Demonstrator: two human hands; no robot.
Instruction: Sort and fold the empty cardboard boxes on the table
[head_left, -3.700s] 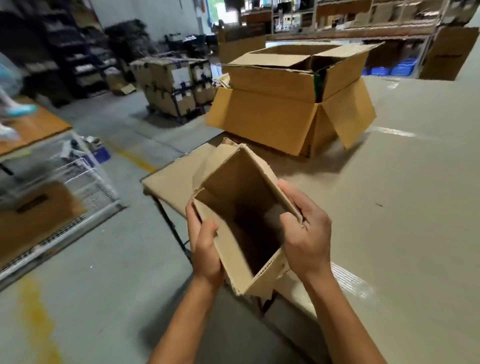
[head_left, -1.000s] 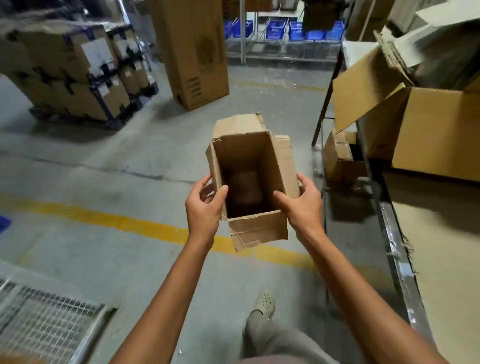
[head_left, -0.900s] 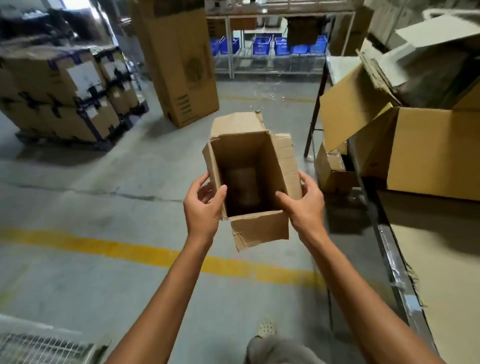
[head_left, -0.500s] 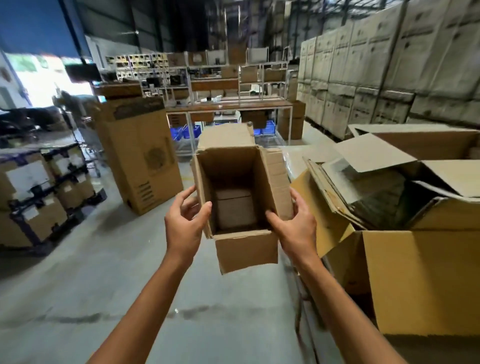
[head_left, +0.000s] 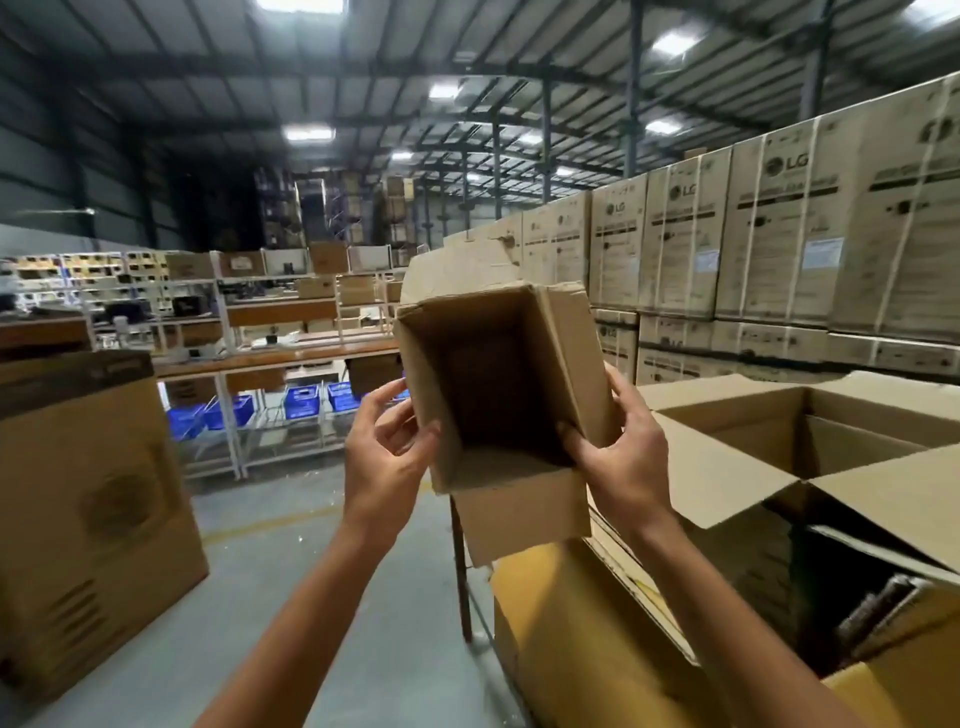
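A big warehouse is stretching out behind, with tall stacks of printed boxes (head_left: 779, 234) standing on the right and blue crates (head_left: 301, 400) sitting under shelves; a small box (head_left: 498, 374) is hanging in the air, just left of a big open box (head_left: 805, 467); it is looking brown, empty and dark inside, its flaps sticking out and one hanging down in front; the left hand (head_left: 387, 457) is pinching its left wall; the right hand (head_left: 623, 457) is gripping its right side, thumb going inside.
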